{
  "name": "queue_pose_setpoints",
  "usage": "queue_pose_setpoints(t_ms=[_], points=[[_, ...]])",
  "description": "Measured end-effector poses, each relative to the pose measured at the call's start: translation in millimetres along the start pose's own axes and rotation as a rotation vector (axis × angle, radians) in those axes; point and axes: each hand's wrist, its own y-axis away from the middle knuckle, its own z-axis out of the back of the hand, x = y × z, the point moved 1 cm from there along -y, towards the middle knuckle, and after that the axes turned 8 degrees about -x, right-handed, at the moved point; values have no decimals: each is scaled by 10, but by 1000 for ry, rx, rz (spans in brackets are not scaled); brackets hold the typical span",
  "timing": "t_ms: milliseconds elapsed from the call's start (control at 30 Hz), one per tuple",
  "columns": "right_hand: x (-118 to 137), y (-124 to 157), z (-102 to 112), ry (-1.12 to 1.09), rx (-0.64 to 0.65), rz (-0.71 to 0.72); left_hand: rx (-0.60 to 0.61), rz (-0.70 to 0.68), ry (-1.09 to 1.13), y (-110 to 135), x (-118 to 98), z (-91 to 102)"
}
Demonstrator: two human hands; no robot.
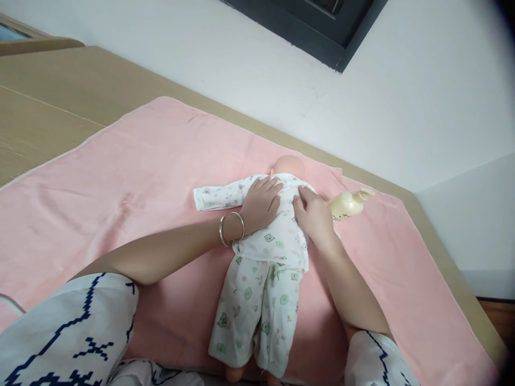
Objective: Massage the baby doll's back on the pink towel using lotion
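Observation:
A baby doll (288, 165) in a white long-sleeved shirt (277, 236) and matching printed trousers (241, 305) lies stretched out, head away from me. Its face is not visible. My left hand (261, 202) rests flat on the left side of the shirt, fingers spread toward the shoulder. On the right side, my right hand (316, 214) has its fingers bent, thumb and index finger closed on the shirt fabric near the shoulder. The doll's left-hand sleeve (221, 197) extends out sideways; the other arm is mostly hidden behind my right hand.
Beneath the doll is a pink blanket (161, 155) on a wooden surface (52, 102). Just right of my right hand is a pale yellow pump bottle (346, 205). A white wall (249, 69) with a dark frame (314, 32) borders the far side. A white cable (12, 303) shows at far left.

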Motion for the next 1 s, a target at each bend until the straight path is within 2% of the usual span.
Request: queue_pose_setpoints(t_ms=[133,200,300,333,467,500,633,667,800,833,933,1000], points=[[110,63,1,-13,-101,21,-59,18,52,21,21,-19],[181,121,-61,-46,-50,59,-78,28,68,26,28,-30],[238,181,-123,-72,84,44,-97,34,79,33,35,-37],[243,188,-122,-82,87,35,-101,36,83,36,37,-38],[225,172,-80,-101,-76,36,-115,42,95,49,37,-33],[218,164,-84,-94,-77,46,-116,43,93,51,36,-32],[192,144,-120,-87,98,77,-112,47,77,61,32,-25],[187,144,-113,-97,89,77,-112,46,77,61,31,-22],[170,141,-67,-109,-129,102,-108,52,87,63,26,-18],[167,135,-73,-101,-129,127,-109,53,88,65,25,-21],[162,100,-108,-66,42,195,-121,35,73,71,24,-30],[163,80,-59,-65,81,191,-125,-4,55,70,25,-26]])
